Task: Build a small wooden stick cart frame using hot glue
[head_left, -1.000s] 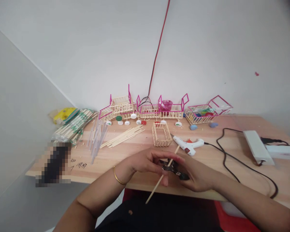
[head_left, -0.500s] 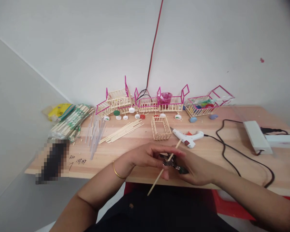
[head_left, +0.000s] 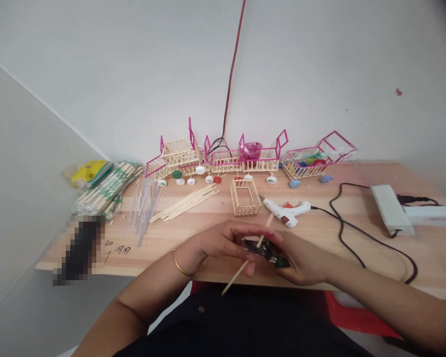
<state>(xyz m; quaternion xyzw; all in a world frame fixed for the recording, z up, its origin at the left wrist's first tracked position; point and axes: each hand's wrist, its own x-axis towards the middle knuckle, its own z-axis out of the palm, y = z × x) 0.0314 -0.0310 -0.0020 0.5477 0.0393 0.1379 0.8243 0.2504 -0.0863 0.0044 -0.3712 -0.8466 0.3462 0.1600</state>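
In front of my body my right hand point(head_left: 304, 258) is closed around a small dark metal tool that looks like pliers point(head_left: 262, 248). A thin wooden stick point(head_left: 235, 278) runs slantwise through the tool's jaws, its lower end pointing toward my dark clothing. My left hand point(head_left: 226, 241), with a gold bracelet at the wrist, curls around the jaws and the stick, fingertips close to my right hand. Fingers hide part of the jaws. Just beyond the hands lie a white glue gun point(head_left: 288, 212) and a small open frame of sticks point(head_left: 246, 198).
Loose sticks point(head_left: 186, 202), clear glue sticks point(head_left: 144, 213) and a bag of sticks point(head_left: 109, 186) lie left. Stick-built carts point(head_left: 262, 163) with bottle-cap wheels line the wall, one holding a pink cup point(head_left: 252, 151). A black cord point(head_left: 338, 223) and white power strip point(head_left: 392, 210) lie right.
The stick has slid and tilted slightly, its lower end a little higher and further left. The pliers have turned slightly in my hands. The whole view has shifted a little.
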